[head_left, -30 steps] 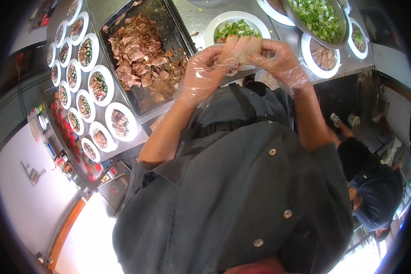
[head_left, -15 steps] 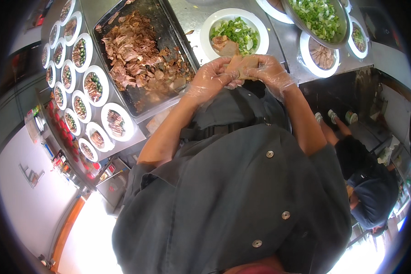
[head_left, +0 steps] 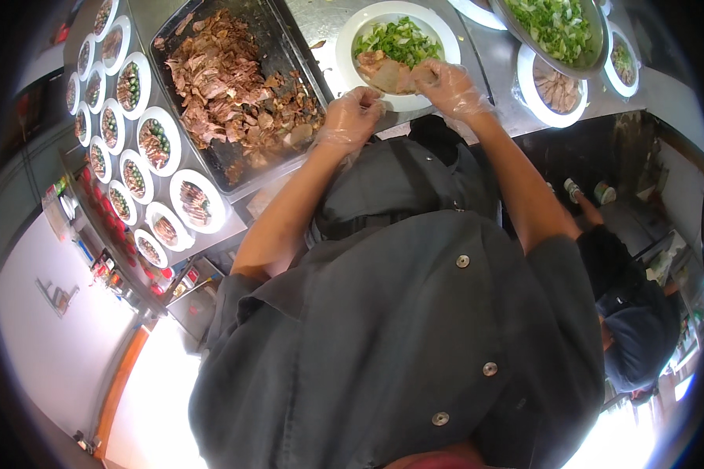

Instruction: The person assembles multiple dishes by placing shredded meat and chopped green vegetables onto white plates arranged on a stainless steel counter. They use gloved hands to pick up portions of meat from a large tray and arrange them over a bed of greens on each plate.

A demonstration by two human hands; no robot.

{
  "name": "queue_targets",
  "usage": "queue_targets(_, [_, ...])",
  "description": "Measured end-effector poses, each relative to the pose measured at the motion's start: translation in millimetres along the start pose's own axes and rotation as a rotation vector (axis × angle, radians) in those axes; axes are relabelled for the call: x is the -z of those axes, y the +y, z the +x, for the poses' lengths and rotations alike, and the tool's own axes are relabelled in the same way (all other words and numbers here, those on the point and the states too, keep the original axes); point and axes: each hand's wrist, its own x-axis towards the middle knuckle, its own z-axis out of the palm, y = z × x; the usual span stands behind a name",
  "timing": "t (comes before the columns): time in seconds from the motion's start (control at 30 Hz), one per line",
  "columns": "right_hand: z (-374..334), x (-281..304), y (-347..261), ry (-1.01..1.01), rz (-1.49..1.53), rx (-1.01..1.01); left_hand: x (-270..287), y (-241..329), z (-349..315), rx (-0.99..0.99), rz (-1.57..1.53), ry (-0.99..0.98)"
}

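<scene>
A white plate (head_left: 448, 39) holds chopped green leaves (head_left: 399, 39) and pale brown slices of meat (head_left: 389, 76) along its near side. My right hand (head_left: 450, 90), in a clear plastic glove, pinches the right end of a meat slice over the plate's near rim. My left hand (head_left: 352, 119), gloved the same way, is just off the plate's lower left edge with its fingers curled together; whether anything small is between them is hidden. Left of it stands a dark tray (head_left: 246, 172) heaped with sliced cooked meat (head_left: 219, 74).
Several filled white plates (head_left: 196, 201) cover the counter at the far left. On the right, a metal bowl (head_left: 554, 35) of chopped greens overlaps a plate of sliced meat (head_left: 551, 92). A person (head_left: 641, 336) is in the background at the lower right.
My hands have moved apart, the left toward the tray and the right up over the plate. The meat slice they both held is now lower on the plate, by the right fingers.
</scene>
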Motion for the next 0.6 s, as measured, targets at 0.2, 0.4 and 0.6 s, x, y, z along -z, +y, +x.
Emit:
queue_targets(0.2, [5,12,4,-0.125,-0.016,0.031,-24,-16,33,0.383,-0.008,0.061])
queue_targets(0.4, [19,11,6,-0.174,-0.206,0.148,-31,-10,59,0.389,-0.295,0.350])
queue_targets(0.6, [13,6,-12,-0.141,-0.067,0.077,-7,-17,81,-0.017,0.266,0.592])
